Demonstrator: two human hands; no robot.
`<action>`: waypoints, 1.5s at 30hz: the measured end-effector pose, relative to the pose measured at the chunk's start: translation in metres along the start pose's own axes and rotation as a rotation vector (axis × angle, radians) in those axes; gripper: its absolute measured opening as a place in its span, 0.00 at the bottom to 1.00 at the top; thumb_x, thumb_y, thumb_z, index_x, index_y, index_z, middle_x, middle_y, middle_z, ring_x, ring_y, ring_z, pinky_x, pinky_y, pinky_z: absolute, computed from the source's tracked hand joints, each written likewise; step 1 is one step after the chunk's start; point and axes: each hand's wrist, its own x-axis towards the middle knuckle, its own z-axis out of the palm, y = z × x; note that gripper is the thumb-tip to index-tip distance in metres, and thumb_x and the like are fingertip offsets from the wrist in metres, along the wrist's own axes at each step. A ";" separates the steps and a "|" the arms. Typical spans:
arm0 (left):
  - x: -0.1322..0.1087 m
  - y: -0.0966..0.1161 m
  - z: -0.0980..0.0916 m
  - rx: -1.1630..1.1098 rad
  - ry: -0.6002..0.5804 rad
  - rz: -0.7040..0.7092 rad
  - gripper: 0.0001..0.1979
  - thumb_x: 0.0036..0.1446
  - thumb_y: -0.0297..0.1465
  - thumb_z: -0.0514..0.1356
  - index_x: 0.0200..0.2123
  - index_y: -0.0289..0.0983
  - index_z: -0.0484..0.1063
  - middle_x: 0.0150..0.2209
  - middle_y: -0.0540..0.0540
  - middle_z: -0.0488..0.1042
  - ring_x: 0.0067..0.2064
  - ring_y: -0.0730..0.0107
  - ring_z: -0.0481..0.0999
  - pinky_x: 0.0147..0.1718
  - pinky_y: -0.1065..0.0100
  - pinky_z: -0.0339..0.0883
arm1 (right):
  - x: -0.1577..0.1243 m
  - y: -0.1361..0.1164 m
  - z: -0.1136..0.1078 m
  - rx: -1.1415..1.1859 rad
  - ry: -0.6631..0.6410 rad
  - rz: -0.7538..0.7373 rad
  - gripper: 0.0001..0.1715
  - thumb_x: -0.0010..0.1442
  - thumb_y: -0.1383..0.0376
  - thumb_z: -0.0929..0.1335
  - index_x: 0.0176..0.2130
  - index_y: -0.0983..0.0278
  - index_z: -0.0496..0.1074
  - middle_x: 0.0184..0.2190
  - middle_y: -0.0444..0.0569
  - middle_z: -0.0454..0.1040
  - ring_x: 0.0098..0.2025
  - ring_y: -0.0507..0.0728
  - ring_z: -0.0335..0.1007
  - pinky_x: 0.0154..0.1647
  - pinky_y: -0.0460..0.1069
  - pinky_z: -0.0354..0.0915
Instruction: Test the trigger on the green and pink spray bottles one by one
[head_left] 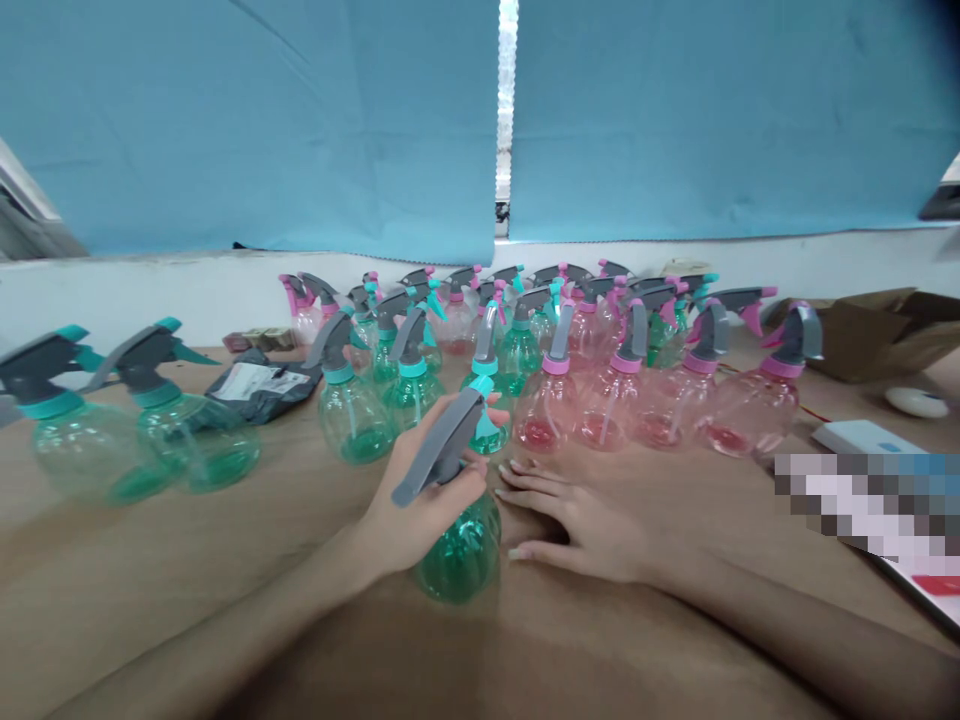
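My left hand [420, 500] is wrapped round the neck of a green spray bottle [459, 555] with a grey and turquoise trigger head. The bottle stands on the brown table [337, 640] close in front of me, its nozzle pointing away. To its right, my right hand [577, 515] rests on the table, fingers stretched out toward the bottle and holding nothing. Just beyond the hands is a front row of spray bottles, with a green spray bottle [356, 420] on the left and a pink spray bottle [544, 410] nearer the middle.
More green and pink bottles crowd behind that row. Two green spray bottles [199, 440] stand at the left, near a dark plastic package [262, 385]. On the right lie a brown cardboard box [870, 335], a white computer mouse [916, 402] and a white box [862, 437]. Blue curtains [300, 120] hang behind.
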 end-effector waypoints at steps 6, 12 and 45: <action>0.000 0.001 0.000 -0.008 0.001 0.010 0.20 0.48 0.25 0.57 0.46 0.44 0.66 0.43 0.50 0.75 0.33 0.69 0.75 0.37 0.67 0.71 | 0.001 -0.002 -0.002 -0.034 -0.046 0.022 0.40 0.58 0.45 0.61 0.62 0.60 0.54 0.62 0.50 0.56 0.64 0.60 0.46 0.63 0.58 0.49; 0.001 0.000 0.000 -0.024 -0.014 0.020 0.20 0.49 0.25 0.57 0.46 0.45 0.66 0.42 0.50 0.75 0.33 0.69 0.75 0.38 0.66 0.71 | 0.001 -0.004 -0.004 -0.018 -0.031 0.014 0.39 0.58 0.45 0.62 0.62 0.60 0.55 0.62 0.50 0.56 0.64 0.60 0.47 0.63 0.59 0.49; 0.001 0.001 0.000 0.026 0.016 0.048 0.18 0.48 0.28 0.56 0.45 0.44 0.64 0.33 0.51 0.74 0.30 0.67 0.73 0.30 0.67 0.68 | 0.001 -0.001 -0.002 -0.021 -0.040 0.012 0.39 0.58 0.45 0.61 0.62 0.60 0.54 0.62 0.50 0.55 0.64 0.60 0.46 0.63 0.59 0.48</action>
